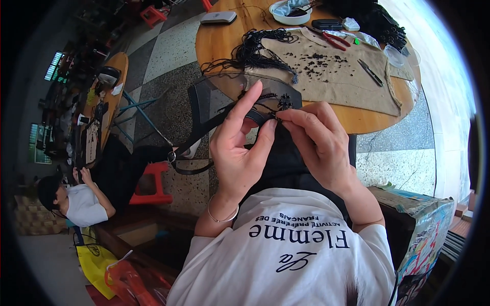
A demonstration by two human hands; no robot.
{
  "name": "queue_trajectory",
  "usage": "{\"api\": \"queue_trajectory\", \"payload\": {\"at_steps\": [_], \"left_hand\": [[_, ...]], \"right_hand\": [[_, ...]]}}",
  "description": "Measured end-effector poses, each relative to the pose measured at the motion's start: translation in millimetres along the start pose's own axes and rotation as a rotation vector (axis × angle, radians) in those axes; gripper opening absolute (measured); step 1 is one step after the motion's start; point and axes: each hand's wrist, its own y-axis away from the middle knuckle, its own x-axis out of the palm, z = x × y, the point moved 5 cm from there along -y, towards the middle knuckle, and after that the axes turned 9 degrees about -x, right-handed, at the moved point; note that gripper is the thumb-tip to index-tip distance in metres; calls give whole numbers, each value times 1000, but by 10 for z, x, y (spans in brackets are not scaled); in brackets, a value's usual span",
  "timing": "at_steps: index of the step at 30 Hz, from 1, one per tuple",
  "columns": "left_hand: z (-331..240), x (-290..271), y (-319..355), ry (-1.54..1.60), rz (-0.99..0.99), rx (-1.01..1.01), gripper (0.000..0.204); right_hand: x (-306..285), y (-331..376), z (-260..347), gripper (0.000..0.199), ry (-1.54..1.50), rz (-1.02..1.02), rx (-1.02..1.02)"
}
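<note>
A sheer black mesh piece with a black band along its edge is stretched in front of me, over the near rim of the table. My left hand grips the band near the thumb, its index finger pointing up. Black beads sit in a cluster and short rows on the mesh. Beside the left thumb, my right hand pinches at the band's edge with thumb and index finger. Whatever is between those fingertips is too small to make out. A strap with a metal ring hangs to the left.
On the round wooden table lies a beige cloth with scattered black beads, red-handled pliers and dark snips. Black cords lie beside it. A co-worker sits left, by a red stool. A box stands right.
</note>
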Motion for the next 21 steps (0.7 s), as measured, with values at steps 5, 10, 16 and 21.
{"api": "queue_trajectory", "payload": {"at_steps": [5,10,16,21], "left_hand": [[-31,-4,56,-142,-5,91,48],[-180,71,92,-478,55,310,48],[-106,41,69,-135,100,-53,45],[32,22,-45,182,243,-258,49]], "right_hand": [[-6,29,28,24,-11,-8,19],[-22,34,39,21,-15,3,50],[-1,96,-87,13,-155,-55,111],[32,142,-205,8,-290,-6,171]]}}
